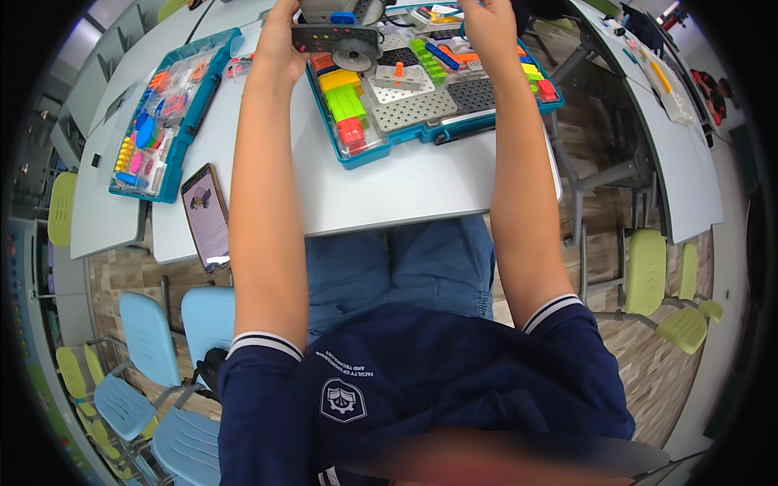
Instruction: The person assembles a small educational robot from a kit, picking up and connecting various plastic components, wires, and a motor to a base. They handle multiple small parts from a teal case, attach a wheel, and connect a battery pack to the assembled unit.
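At the top edge, my left hand (279,44) is closed round the side of a grey building-kit model (336,39) with a round wheel and a blue piece on it. The model is held above the left part of an open teal-edged kit box (348,159). My right hand (491,36) is over the box's far right part, fingers curled and partly cut off by the frame; what they hold cannot be made out. In the box are grey perforated plates (415,108), lime blocks (345,102), a red block (351,131) and a small grey piece with an orange peg (399,73).
A second teal-edged box (172,182) of small coloured parts stands at the left. Near the table's front edge a phone (206,217) lies with its screen lit. Blue chairs (150,336) are at the lower left, green chairs (646,271) at the right. Another table (689,170) stands far right.
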The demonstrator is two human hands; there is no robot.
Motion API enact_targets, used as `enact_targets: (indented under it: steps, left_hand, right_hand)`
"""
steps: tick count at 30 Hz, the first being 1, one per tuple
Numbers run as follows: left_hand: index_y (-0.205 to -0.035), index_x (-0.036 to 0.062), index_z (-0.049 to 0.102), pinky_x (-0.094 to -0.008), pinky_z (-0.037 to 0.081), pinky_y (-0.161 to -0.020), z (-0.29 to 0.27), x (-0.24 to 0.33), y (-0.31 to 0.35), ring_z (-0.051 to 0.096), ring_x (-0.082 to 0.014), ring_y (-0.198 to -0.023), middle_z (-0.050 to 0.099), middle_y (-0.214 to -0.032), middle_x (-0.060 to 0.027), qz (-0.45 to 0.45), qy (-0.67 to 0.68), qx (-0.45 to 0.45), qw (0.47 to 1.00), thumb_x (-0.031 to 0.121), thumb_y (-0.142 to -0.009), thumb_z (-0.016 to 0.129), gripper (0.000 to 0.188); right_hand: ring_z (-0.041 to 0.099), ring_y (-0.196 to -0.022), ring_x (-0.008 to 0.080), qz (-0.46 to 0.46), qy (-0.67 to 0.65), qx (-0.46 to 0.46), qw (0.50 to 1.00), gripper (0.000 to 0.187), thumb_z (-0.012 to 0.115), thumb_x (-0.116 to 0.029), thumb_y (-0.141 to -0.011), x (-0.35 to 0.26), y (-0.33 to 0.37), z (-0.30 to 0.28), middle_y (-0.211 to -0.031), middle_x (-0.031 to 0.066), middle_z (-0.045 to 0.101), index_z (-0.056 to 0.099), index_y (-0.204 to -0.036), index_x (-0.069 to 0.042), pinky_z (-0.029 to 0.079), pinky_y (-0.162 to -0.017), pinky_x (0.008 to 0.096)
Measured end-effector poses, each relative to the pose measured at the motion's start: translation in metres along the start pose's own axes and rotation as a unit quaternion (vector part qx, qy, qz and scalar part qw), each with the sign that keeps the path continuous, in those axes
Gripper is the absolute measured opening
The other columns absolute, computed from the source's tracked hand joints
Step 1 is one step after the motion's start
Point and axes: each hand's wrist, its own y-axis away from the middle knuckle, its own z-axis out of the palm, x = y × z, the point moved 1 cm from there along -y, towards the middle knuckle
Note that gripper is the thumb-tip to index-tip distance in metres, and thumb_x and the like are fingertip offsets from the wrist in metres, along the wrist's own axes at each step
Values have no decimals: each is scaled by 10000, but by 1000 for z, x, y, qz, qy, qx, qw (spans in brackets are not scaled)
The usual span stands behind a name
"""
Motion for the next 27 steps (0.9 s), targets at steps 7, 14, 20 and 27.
enact_targets:
  steps: [7,14,20,27]
  left_hand:
    - [-1248,70,657,-411,509,-913,-12,-4,-46,659,-196,-1022,680,-1120,-75,-56,-59,22,996,596,-806,700,689]
    - [-1250,36,669,-414,532,-909,-10,3,-77,691,-217,-966,719,-1071,-80,-77,11,-54,996,588,-816,697,702]
    - [-1244,28,684,-419,528,-913,7,10,-94,685,-218,-971,736,-1015,-76,-78,20,-93,992,576,-826,696,689]
    - [-958,96,755,-371,454,-831,2,3,-131,606,-171,-848,686,-838,-25,-76,-55,-114,989,583,-796,727,514]
  right_hand:
    - [694,-942,193,45,150,-69,985,275,717,-242,-956,43,17,13,-1235,142,653,731,-1189,-98,606,-798,349]
    - [688,-1105,231,205,-57,-83,974,503,508,-385,-1089,11,27,26,-1215,184,687,525,-1401,8,551,-868,301]
    - [685,-1048,215,316,-357,-152,866,472,450,-310,-1112,-9,20,13,-1240,228,677,536,-1334,96,567,-891,296]
    - [657,-784,164,362,-420,-57,830,441,623,-359,-1032,-5,16,7,-1044,191,706,630,-1150,66,564,-684,252]
